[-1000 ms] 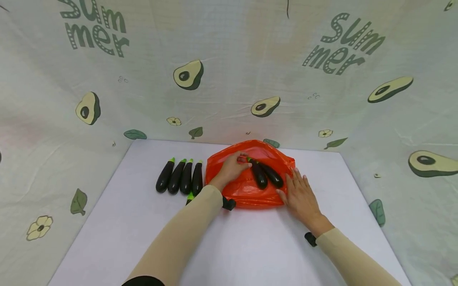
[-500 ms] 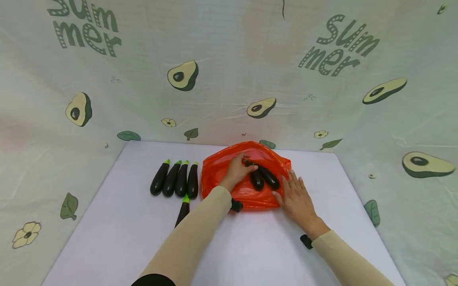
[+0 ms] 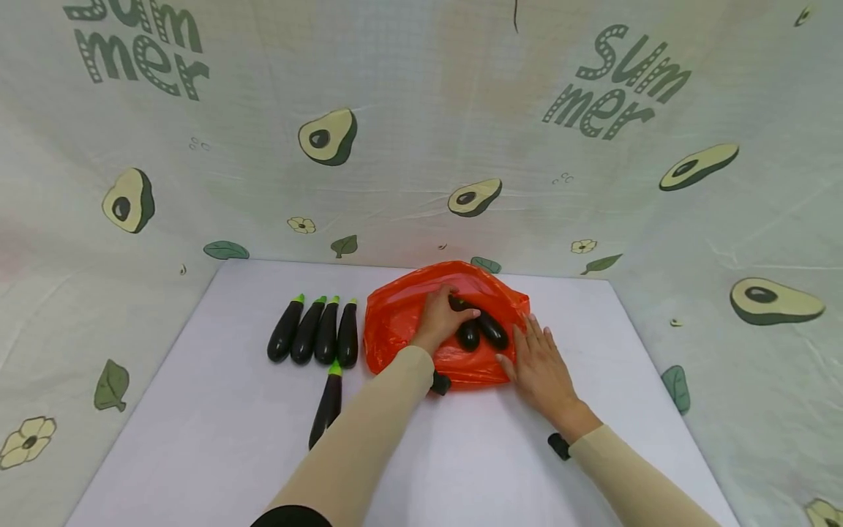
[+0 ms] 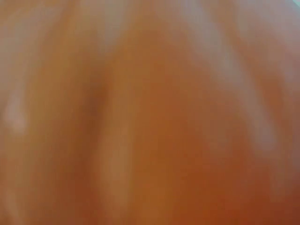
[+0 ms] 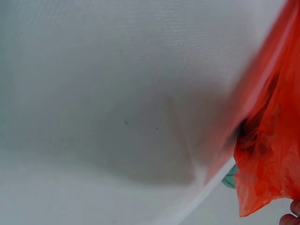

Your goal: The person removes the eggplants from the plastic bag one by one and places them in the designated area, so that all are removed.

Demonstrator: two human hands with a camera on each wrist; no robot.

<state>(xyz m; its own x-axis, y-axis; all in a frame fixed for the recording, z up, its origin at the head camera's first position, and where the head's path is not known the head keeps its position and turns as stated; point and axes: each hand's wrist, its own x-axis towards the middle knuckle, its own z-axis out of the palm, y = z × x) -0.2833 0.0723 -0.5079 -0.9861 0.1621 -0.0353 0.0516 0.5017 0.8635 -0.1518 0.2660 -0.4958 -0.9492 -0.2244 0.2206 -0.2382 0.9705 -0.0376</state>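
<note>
A red plastic bag [image 3: 402,322] lies on the white table in the head view, its mouth spread wide. Two dark eggplants rest inside: one [image 3: 468,338] partly under my left hand [image 3: 437,322], the other [image 3: 494,333] just right of it. My left fingers and thumb curve around the upper part of the nearer eggplant; the exact contact is partly hidden. My right hand [image 3: 543,377] lies with straight, spread fingers along the bag's right edge. The left wrist view holds only an orange-red blur. In the right wrist view the bag [image 5: 272,154] fills the right side.
Several eggplants [image 3: 312,333] stand in a row left of the bag, green stems away from me. A single eggplant [image 3: 326,406] lies nearer, partly behind my left sleeve [image 3: 362,439]. A printed cloth [image 3: 395,110] hangs behind the table [image 3: 197,410].
My left hand has shifted right over the nearer eggplant in the bag and covers more of it. My right hand stays at the bag's edge. The head view has turned slightly right.
</note>
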